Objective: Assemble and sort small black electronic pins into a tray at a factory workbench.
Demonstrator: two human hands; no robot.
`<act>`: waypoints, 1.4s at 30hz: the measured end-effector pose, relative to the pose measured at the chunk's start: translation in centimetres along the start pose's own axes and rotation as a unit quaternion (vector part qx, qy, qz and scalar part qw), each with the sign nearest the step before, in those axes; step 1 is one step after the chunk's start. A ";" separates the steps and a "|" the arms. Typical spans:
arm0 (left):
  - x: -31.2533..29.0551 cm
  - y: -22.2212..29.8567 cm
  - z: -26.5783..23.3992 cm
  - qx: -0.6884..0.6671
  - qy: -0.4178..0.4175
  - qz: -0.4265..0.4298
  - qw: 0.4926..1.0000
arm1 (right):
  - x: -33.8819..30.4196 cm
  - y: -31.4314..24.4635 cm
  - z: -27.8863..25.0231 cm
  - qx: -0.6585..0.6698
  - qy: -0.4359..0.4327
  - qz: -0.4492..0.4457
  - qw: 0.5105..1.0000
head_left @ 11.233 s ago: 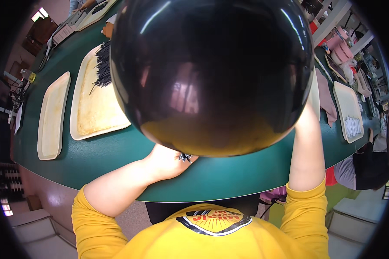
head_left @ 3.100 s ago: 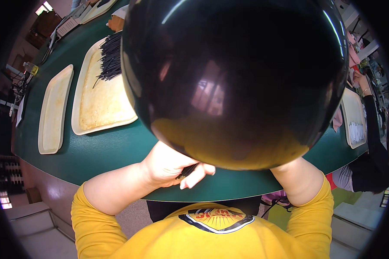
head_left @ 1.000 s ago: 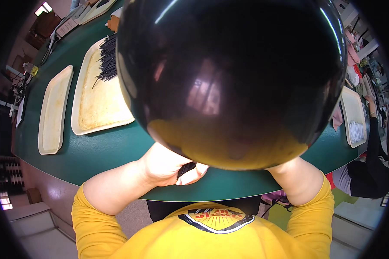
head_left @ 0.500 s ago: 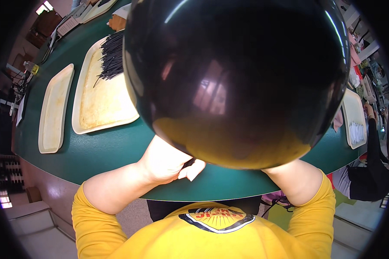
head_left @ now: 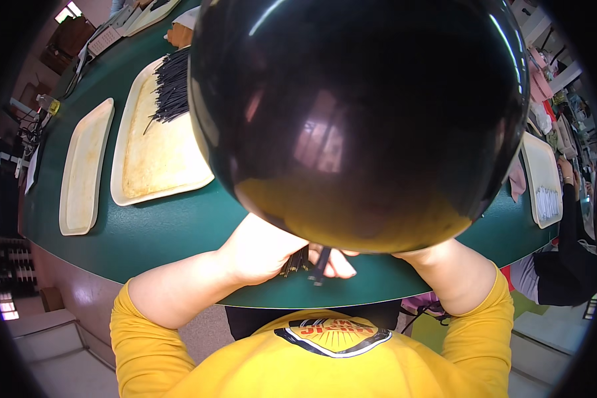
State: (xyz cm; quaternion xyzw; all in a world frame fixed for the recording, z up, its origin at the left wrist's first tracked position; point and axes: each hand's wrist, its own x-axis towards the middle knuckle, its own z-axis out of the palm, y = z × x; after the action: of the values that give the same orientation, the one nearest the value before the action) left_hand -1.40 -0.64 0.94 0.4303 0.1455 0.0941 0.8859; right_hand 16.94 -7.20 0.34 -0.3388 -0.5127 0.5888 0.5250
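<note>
A large glossy black dome [head_left: 358, 132] blocks the middle of the view and covers most of the work between my hands. My left hand [head_left: 262, 249] is closed around a bunch of thin black sticks [head_left: 297, 262]; their lower ends poke out beneath it. Right beside them hangs a thicker black piece [head_left: 320, 268], slightly blurred, next to some fingertips; which hand these belong to, I cannot tell. Only the wrist side of my right hand [head_left: 431, 255] shows at the dome's lower right rim, its fingers hidden.
Left on the green table [head_left: 172, 232] lies a cream tray [head_left: 159, 176] with a pile of black sticks [head_left: 172, 86]. A narrower cream tray [head_left: 86, 169] is farther left. At right stand a tray [head_left: 538, 156] with white sticks [head_left: 547, 202], and another person's arm [head_left: 567, 205].
Black sticks and a thicker black piece now show below my left hand, with fingertips farther right than before. My right wrist has shifted slightly left and up.
</note>
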 end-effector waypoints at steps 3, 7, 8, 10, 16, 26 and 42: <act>0.0 -0.4 -0.2 0.013 -0.003 -0.010 1.000 | -0.3 0.4 0.8 0.132 0.112 0.034 0.984; 0.2 0.1 -0.4 -0.008 -0.045 -0.036 0.998 | 0.3 -1.0 0.1 0.276 0.068 0.062 0.957; 0.4 0.3 -0.3 -0.010 -0.061 -0.049 0.997 | 0.3 -1.0 -0.5 0.293 0.001 0.086 0.952; 0.7 0.2 1.1 -0.015 -0.035 -0.020 0.999 | 0.1 -1.3 -0.4 0.144 -0.023 0.103 0.984; 0.8 0.3 0.9 0.012 0.045 -0.004 0.999 | -0.3 -0.1 0.7 -0.006 0.159 0.003 0.987; 0.7 0.1 0.2 -0.055 0.019 0.017 0.998 | -0.4 2.1 -0.2 0.090 0.119 -0.054 0.987; 0.8 -0.1 0.0 -0.070 0.014 0.054 0.996 | -0.3 -0.1 -2.0 0.064 0.083 -0.018 0.994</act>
State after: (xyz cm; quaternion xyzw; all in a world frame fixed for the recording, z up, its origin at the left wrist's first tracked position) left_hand -0.60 -0.44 0.71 0.3729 0.1277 0.1577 0.9054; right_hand 18.88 -7.05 -0.12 -0.3428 -0.4350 0.5803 0.5970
